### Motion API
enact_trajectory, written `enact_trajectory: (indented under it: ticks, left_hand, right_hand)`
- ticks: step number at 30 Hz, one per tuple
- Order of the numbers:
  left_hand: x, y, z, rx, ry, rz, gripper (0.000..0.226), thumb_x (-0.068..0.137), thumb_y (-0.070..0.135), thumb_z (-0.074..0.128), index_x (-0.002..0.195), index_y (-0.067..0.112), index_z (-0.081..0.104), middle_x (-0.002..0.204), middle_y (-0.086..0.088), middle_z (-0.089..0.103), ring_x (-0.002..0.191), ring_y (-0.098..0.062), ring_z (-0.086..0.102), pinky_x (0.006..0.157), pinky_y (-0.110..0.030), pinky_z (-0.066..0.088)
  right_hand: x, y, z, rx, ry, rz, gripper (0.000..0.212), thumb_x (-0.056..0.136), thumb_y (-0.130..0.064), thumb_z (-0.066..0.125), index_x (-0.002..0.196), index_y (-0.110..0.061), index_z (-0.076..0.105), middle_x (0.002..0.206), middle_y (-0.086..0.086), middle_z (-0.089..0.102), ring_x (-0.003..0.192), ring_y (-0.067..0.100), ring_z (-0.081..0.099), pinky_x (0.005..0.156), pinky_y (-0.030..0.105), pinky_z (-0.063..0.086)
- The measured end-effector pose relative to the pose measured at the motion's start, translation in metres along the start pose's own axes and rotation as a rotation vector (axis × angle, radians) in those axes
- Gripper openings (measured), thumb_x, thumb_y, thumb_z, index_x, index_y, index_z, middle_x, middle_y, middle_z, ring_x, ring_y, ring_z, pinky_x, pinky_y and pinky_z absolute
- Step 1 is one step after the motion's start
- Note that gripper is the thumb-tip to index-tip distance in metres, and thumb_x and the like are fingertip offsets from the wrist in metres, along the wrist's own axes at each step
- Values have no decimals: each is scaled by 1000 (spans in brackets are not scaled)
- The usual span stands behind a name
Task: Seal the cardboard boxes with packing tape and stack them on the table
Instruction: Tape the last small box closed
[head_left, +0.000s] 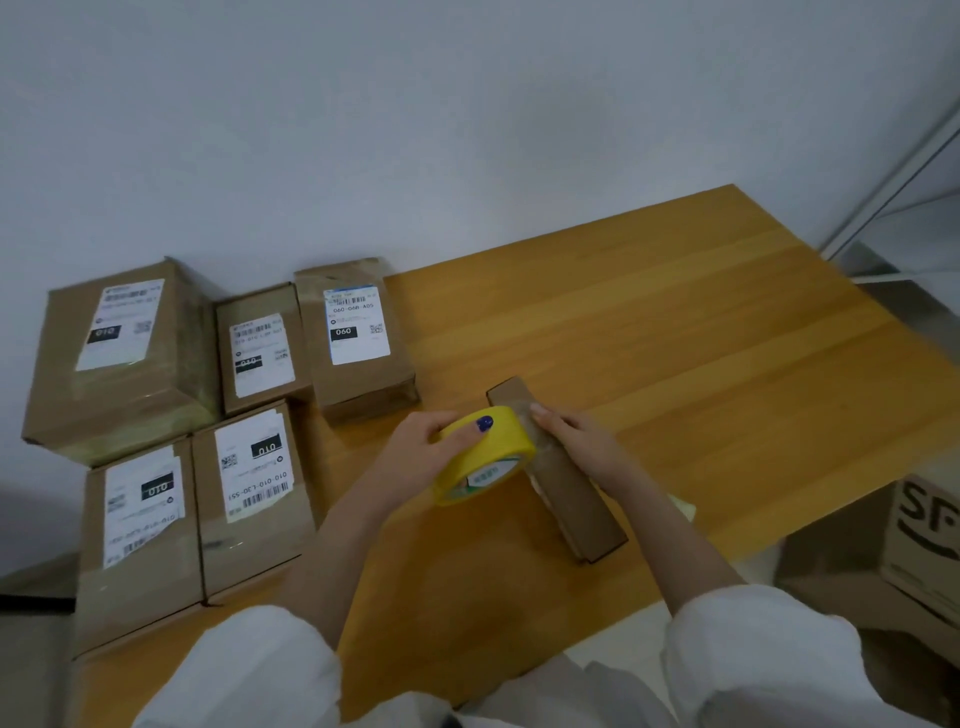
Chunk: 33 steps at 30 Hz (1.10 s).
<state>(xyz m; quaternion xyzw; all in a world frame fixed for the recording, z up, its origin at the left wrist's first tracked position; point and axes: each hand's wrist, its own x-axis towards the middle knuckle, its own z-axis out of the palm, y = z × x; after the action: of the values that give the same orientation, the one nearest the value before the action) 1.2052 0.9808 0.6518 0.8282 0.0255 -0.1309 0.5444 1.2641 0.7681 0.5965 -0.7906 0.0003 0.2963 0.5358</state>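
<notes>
1. Setting: small parcel-packing spot in a plain room; home or office, cannot tell
2. Evidence: five boxes (119, 358) with courier labels at left of a wood table (675, 322), set against a bare white wall (363, 130)
3. Carton (924, 535) marked "SF" beside the table, right

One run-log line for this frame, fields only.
step: taping | left hand: grips tape roll | right hand: presses narrow box | five labelled boxes: side by side, table left

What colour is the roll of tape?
Bright yellow: the round roll of packing tape shows best in the head view.
</notes>
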Motion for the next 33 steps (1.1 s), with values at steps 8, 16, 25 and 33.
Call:
enact_trajectory:
  ticks: [8, 16, 25, 33]
  left_hand:
    - [6, 8, 1, 306, 60, 42, 41, 93, 49, 48, 95, 15, 71, 76, -2, 71, 66, -12, 69, 66, -39, 58]
    - [14, 10, 10, 296, 93, 14, 44, 95, 44, 48, 86, 7, 71, 73, -11, 70, 65, -20, 68, 65, -45, 55]
    - [19, 3, 17, 153, 38, -6, 14, 95, 36, 50, 97, 28, 61, 76, 10, 65, 61, 9, 62, 53, -12, 50]
    - [8, -7, 23, 113, 96, 18, 25, 95, 31, 51, 74, 42, 47, 73, 20, 52, 61, 16, 56, 59, -18, 49]
  right_hand:
    - [1, -1, 0, -208, 71, -119, 67, 89, -68, 38, 136, -22, 55, 64, -11, 57, 57, 10, 52, 56, 26, 34]
    - [4, -1, -5, -229, 83, -119, 44, 101, -48, 36, 117, -21, 66, 66, -4, 49, 58, 10, 47, 56, 25, 31]
    - [11, -25, -3, -395, 109, -61, 47, 105, -41, 25, 101, -7, 58, 90, 5, 58, 84, 22, 54, 74, 32, 40]
    - [26, -31, 24, -611, 344, 24, 68, 97, -62, 19, 129, -8, 47, 114, 16, 61, 101, 34, 58, 82, 40, 46]
